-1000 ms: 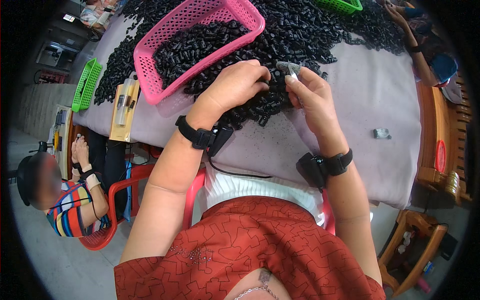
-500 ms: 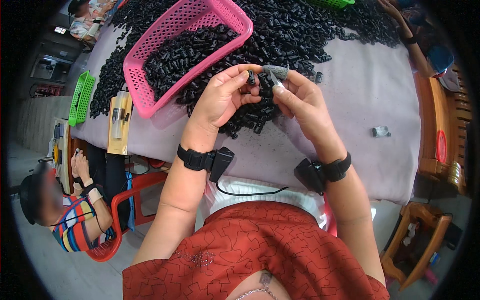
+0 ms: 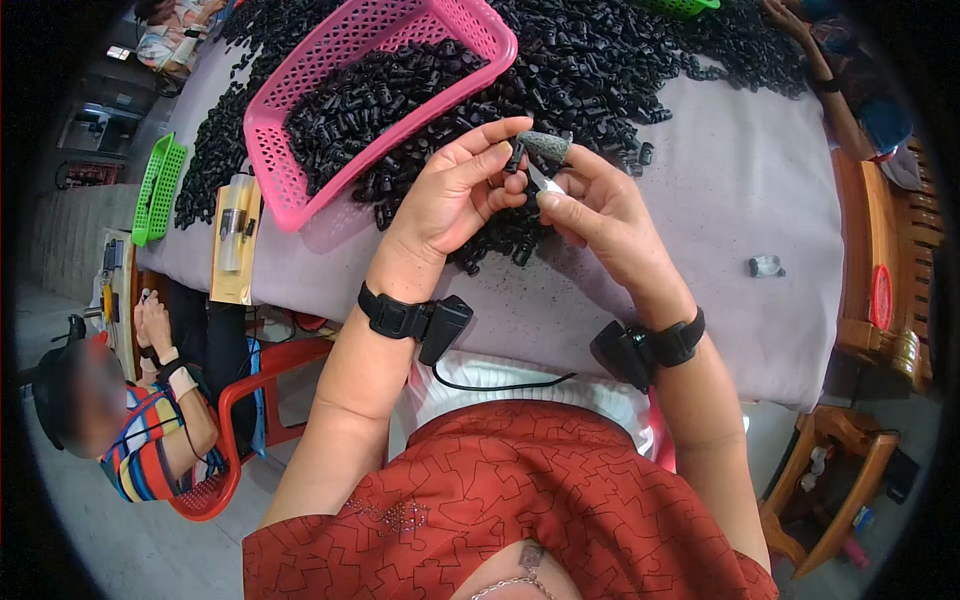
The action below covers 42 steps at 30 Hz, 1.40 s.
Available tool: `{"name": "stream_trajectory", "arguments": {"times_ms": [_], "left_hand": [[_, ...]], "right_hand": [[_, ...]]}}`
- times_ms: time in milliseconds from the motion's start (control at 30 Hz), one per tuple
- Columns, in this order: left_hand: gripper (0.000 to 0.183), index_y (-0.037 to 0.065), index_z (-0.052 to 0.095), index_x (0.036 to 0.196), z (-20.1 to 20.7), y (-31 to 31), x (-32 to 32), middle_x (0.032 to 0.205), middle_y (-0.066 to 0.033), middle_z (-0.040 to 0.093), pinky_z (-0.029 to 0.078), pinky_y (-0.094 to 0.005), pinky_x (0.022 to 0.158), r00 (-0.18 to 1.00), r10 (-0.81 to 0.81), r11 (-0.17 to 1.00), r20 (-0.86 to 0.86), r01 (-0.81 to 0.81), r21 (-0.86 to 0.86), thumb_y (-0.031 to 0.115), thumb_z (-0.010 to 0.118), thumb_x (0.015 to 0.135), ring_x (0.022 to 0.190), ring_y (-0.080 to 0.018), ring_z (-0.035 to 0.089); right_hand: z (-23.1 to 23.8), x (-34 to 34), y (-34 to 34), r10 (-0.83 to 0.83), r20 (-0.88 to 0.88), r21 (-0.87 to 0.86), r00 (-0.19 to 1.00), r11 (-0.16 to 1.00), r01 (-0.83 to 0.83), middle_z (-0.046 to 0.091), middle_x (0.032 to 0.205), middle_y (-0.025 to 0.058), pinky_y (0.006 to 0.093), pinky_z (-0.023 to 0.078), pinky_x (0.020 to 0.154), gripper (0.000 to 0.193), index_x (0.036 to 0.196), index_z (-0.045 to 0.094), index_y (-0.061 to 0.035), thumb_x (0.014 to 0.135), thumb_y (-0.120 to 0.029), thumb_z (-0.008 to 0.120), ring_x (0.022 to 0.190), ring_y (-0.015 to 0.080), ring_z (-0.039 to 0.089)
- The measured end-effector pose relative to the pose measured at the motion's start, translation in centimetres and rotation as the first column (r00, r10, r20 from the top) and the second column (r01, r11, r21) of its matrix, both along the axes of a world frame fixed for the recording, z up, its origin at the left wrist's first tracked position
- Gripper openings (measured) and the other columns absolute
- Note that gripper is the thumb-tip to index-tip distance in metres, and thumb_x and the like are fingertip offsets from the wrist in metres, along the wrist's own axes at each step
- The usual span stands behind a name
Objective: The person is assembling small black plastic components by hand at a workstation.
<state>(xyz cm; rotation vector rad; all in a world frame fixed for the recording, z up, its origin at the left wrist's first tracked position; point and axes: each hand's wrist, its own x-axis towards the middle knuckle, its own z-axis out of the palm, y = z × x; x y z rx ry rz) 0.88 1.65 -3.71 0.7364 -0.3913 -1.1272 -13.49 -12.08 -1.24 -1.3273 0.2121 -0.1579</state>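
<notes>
My left hand (image 3: pixel 462 185) pinches a small black plastic part (image 3: pixel 514 157) between thumb and fingertips, above the pile. In my right hand (image 3: pixel 605 205) is a small pointed knife blade (image 3: pixel 540 180), gripped by the thumb and fingers; its handle is hidden in them. A grey speckled finger cover (image 3: pixel 546 146) sits on my right index finger, which reaches over to the black part. The blade's tip is beside the part; whether they touch I cannot tell. Beneath both hands spreads a heap of black plastic parts (image 3: pixel 580 85).
A pink basket (image 3: pixel 290 212) of black parts stands at the left of the heap. Green baskets (image 3: pixel 152 190) lie farther out. A yellow card pack (image 3: pixel 232 285) and another grey finger cover (image 3: pixel 766 266) rest on the cloth. Other people (image 3: pixel 165 435) sit around the table.
The right thumb and blade have shifted slightly down and left, and the covered index finger now points more sideways toward the black part. My left hand still holds the part.
</notes>
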Motion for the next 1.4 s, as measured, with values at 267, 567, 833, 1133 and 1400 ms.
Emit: {"name": "stream_trajectory", "arguments": {"times_ms": [267,567,833,1133,1400], "left_hand": [[0.043,0.000,0.047,0.135,0.3,-0.1,-0.3,0.095,-0.0036,0.065,0.057,-0.0188,0.067,0.999,-0.020,0.999,0.033,0.019,0.031,0.013,0.059,0.095,0.072,-0.0075,0.063],[0.044,-0.002,0.046,0.134,0.1,-0.1,-0.1,0.095,-0.0053,0.065,0.058,-0.0196,0.065,0.995,-0.079,0.997,-0.059,0.079,0.005,0.013,0.059,0.095,0.072,-0.0066,0.063],[0.043,-0.002,0.045,0.134,-0.2,0.0,0.0,0.097,-0.0075,0.065,0.060,-0.0216,0.067,0.992,-0.111,0.994,-0.065,0.110,-0.022,0.010,0.057,0.095,0.074,-0.0096,0.066],[0.043,-0.002,0.046,0.134,-0.2,0.0,0.0,0.099,-0.0078,0.065,0.059,-0.0205,0.067,0.994,-0.085,0.996,-0.066,0.083,-0.025,0.009,0.059,0.094,0.073,-0.0094,0.066],[0.043,-0.001,0.046,0.134,-0.1,0.0,-0.1,0.099,-0.0063,0.066,0.058,-0.0198,0.065,0.994,-0.091,0.996,-0.054,0.090,-0.020,0.009,0.059,0.094,0.072,-0.0088,0.065]], "right_hand": [[0.3,0.0,0.1,0.009,-0.007,-0.054,1.000,0.999,-0.009,0.058,0.078,-0.0039,0.0173,0.036,0.052,0.046,0.130,0.054,-0.0033,0.088,-0.016,0.066,0.063,0.0018,0.046],[-0.3,0.0,-0.1,-0.004,-0.022,-0.029,1.000,1.000,0.004,0.057,0.077,-0.0040,0.0176,0.035,0.052,0.044,0.130,0.056,-0.0036,0.089,-0.015,0.066,0.062,0.0024,0.046],[-0.2,0.2,-0.2,-0.015,-0.058,-0.004,0.998,1.000,0.015,0.056,0.077,-0.0055,0.0172,0.034,0.052,0.042,0.130,0.057,-0.0049,0.090,-0.015,0.066,0.062,0.0013,0.044],[-0.1,0.0,-0.1,0.024,-0.019,-0.012,1.000,1.000,-0.024,0.055,0.076,-0.0058,0.0167,0.034,0.051,0.045,0.131,0.054,-0.0037,0.090,-0.014,0.065,0.060,0.0011,0.043],[0.2,0.0,0.0,0.007,0.005,-0.014,1.000,1.000,-0.006,0.055,0.075,-0.0054,0.0167,0.034,0.051,0.042,0.129,0.056,-0.0028,0.090,-0.013,0.064,0.061,0.0011,0.044]]}}
